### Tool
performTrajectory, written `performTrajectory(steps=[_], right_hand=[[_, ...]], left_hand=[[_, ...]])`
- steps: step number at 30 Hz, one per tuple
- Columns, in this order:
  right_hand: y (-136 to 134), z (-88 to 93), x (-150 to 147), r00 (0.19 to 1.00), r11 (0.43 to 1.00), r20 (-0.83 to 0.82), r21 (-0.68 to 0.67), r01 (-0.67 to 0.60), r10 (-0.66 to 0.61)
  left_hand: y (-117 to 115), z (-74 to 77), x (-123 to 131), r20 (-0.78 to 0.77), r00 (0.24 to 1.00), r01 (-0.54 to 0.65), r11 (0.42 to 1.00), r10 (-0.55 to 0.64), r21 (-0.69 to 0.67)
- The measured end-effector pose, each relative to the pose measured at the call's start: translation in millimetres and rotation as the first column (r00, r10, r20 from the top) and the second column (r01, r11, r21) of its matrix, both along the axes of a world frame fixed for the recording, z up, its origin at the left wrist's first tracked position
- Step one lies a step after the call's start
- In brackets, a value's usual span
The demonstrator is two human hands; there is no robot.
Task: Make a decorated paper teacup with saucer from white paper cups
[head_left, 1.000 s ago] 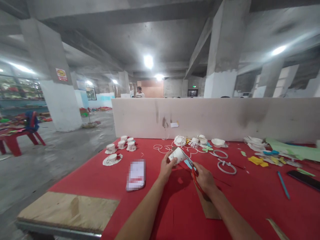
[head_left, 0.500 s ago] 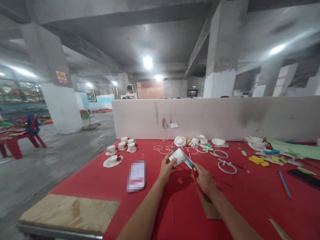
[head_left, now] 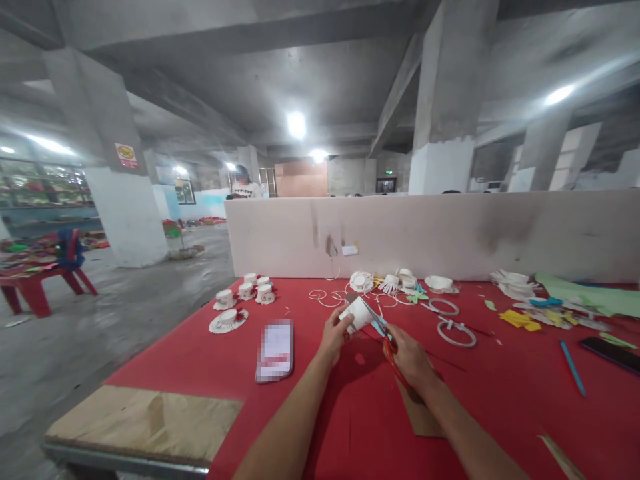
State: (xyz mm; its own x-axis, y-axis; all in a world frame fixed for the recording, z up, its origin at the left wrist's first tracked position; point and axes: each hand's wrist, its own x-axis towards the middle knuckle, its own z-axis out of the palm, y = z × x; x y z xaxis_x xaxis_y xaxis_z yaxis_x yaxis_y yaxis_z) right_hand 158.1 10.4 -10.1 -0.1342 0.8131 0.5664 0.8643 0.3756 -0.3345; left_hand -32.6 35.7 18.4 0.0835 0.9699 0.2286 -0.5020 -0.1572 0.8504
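Observation:
My left hand (head_left: 336,333) is closed around a white paper cup (head_left: 356,313), which lies tilted on its side above the red table. In my right hand (head_left: 407,353) is a pair of scissors (head_left: 388,345) with red handles. Their metal blades reach up to the cup's right edge; whether they are open or closed on the paper I cannot tell. A light blue paper scrap (head_left: 379,327) shows beneath the blades. Under my right wrist lies a brown piece of card (head_left: 421,415).
Several small white cups (head_left: 247,289) stand at the left beside a phone (head_left: 276,350). Along the back lie cut paper cups (head_left: 361,281), white rings (head_left: 457,333) and yellow scraps (head_left: 520,320). A blue pen (head_left: 573,368) and dark phone (head_left: 610,353) are right. A white partition (head_left: 425,237) bounds the table (head_left: 190,353).
The view has shifted slightly. Both hands, the cup and the scissors keep nearly the same pose. Beyond the partition, a person has moved left and appears larger.

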Motion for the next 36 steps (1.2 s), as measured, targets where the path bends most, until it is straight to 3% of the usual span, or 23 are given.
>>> performTrajectory(steps=[3, 9, 16, 23, 26, 31, 36], right_hand=[[-0.4, 1.5, -0.3, 1.000, 1.000, 0.013, -0.010, -0.003, 0.003], [-2.5, 2.9, -1.0, 1.000, 1.000, 0.012, -0.015, 0.023, -0.023], [-2.5, 3.7, 2.3, 0.999, 1.000, 0.033, -0.003, 0.002, -0.002], [-2.3, 2.1, 2.0, 0.996, 0.997, 0.061, -0.042, 0.068, -0.065], [-3.2, 3.7, 1.7, 0.998, 0.999, 0.047, -0.021, 0.038, -0.037], [-4.4, 5.0, 0.1, 0.999, 1.000, 0.049, 0.000, 0.004, -0.004], [-3.9, 3.0, -0.1, 0.998, 0.999, 0.044, -0.018, 0.041, -0.040]], left_hand=[[0.1, 0.0, -1.3, -0.004, 1.000, 0.019, 1.000, -0.019, -0.010], [5.3, -3.9, -3.4, -0.065, 0.996, -0.047, 0.995, 0.053, 0.084], [2.4, 1.3, -4.2, -0.111, 0.990, -0.076, 0.993, 0.086, 0.095], [2.0, 2.9, -2.1, -0.165, 0.976, -0.118, 0.982, 0.143, 0.148], [0.8, 4.0, -1.4, -0.138, 0.983, -0.106, 0.988, 0.122, 0.116], [-0.1, 2.3, -4.5, -0.038, 0.999, 0.013, 1.000, -0.013, 0.002], [1.1, 2.4, -7.0, -0.100, 0.994, -0.048, 0.998, 0.052, 0.048]])
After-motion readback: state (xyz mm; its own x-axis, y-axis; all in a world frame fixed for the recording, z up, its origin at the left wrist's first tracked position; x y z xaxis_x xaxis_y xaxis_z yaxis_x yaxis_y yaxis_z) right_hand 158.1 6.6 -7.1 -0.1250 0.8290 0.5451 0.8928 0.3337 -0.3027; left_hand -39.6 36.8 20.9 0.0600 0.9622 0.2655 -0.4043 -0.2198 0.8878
